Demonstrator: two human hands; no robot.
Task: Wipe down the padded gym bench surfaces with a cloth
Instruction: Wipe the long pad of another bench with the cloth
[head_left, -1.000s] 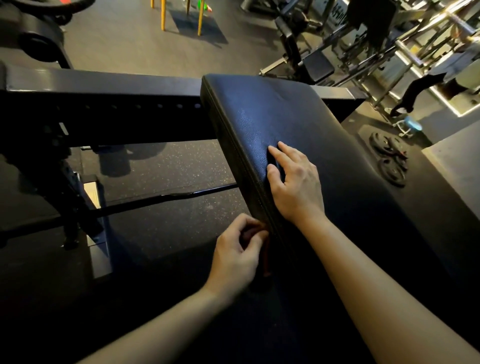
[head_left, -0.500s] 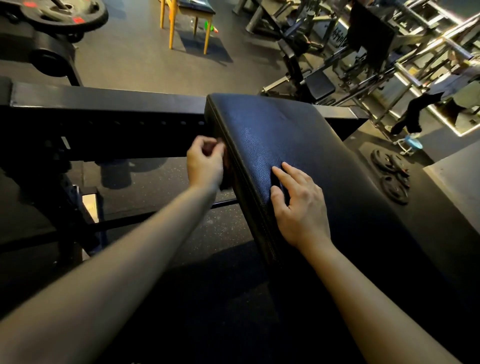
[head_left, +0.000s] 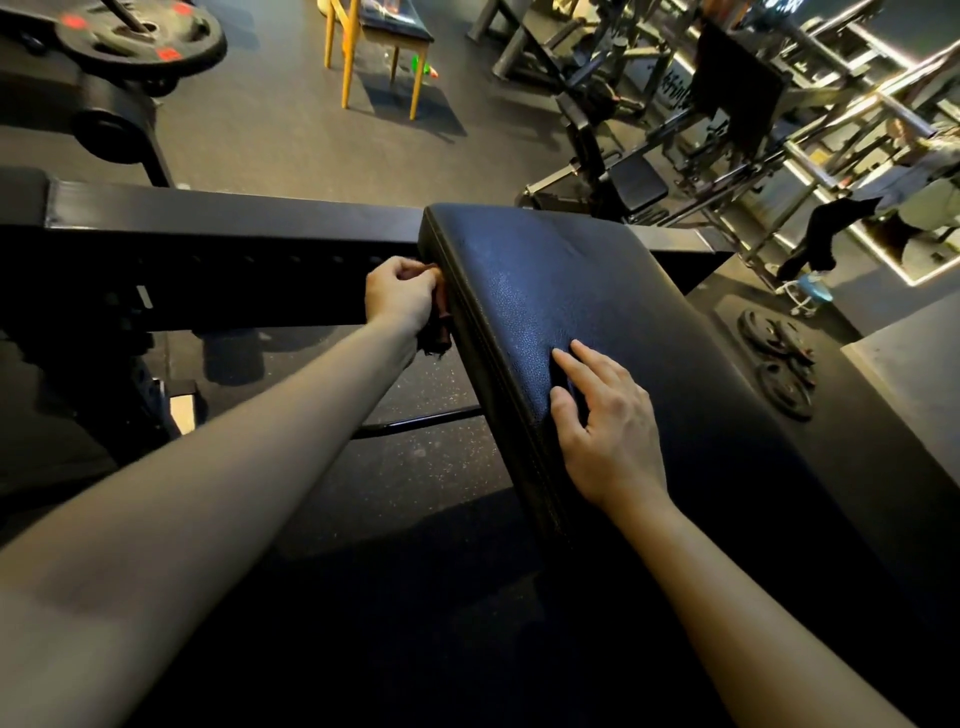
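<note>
The cloth (head_left: 435, 333), soft, limp and light, is bunched in the left hand (head_left: 402, 296), its fingers clenched on it against the padded surface (head_left: 597, 312) at its side edge, centre frame. The right hand (head_left: 608, 431) lies flat on the slick top, fingers released. Bare floor (head_left: 415, 447) left of the edge gives sweeping room

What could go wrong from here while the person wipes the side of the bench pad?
1. The left hand grips the cloth close to the black frame beam; knuckles might hit it.
2. The right hand rests on the bench pad, so that patch might be missed.
</note>
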